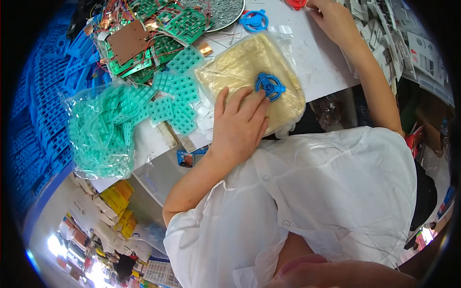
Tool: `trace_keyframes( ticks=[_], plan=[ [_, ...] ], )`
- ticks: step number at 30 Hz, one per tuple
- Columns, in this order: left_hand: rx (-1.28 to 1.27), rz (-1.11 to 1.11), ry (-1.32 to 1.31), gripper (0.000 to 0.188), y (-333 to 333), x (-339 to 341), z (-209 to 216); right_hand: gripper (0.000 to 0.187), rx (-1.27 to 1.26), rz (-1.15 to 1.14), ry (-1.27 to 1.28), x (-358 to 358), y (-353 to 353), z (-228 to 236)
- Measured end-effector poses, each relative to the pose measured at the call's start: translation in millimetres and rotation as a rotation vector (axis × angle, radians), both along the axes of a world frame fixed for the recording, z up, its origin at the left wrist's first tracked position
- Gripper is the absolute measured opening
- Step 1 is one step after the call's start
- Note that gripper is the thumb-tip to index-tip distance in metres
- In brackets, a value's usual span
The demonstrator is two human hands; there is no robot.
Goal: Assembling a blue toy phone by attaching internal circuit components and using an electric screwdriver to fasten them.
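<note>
My left hand (240,122) lies on a yellowish pad wrapped in clear plastic (235,67), its fingers stretched out. On that pad sits a blue round plastic part (270,87) with spokes and side tabs; my fingertips touch its left edge. At the top edge of the view, my right hand (333,21) reaches over the white table, with its fingers slightly bent and apart. Just left of those fingertips is a red plastic part (296,4), partly cut off by the frame. Another blue round part (254,20) lies beyond the pad.
Green circuit boards with wires (185,24) pile up at the far left, beside a round metal tray (225,14). Teal rubber keypads (180,89) spill from a clear bag (101,134). Blue plastic baskets (38,96) stand left; white plastic parts (379,38) stack at the right.
</note>
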State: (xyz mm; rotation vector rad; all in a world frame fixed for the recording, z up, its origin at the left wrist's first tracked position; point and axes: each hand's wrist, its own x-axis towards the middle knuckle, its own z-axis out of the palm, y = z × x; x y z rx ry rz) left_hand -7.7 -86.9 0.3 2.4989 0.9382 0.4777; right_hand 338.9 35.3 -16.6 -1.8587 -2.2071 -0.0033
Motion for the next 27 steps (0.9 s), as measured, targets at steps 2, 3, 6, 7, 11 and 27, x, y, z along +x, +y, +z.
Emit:
trace_keyframes(
  ticks=[2,3,6,7,11,27],
  plan=[
    [-0.015,-0.004,0.004,0.045,0.4,-0.5,1.0,0.018,-0.020,0.081,0.087,0.7,-3.4,-0.3],
    [-0.022,-0.004,0.007,0.046,0.9,-1.5,1.6,0.018,-0.130,0.064,0.095,-2.2,-7.8,0.9],
    [-0.079,-0.011,-0.138,0.040,13.0,-13.4,10.2,0.018,-0.149,0.225,0.217,-12.6,-12.7,1.8],
    [-0.029,0.081,-0.132,0.039,20.2,-23.5,17.2,0.018,-0.148,0.252,0.203,-17.2,-13.1,4.7],
    [0.212,0.453,-0.054,0.026,79.4,-82.6,47.8,0.018,-0.049,0.261,0.185,-15.8,-26.9,8.3],
    [0.217,0.823,0.434,0.048,282.3,-229.3,104.6,0.022,-0.082,0.209,0.331,3.4,-83.6,62.8]
  ],
)
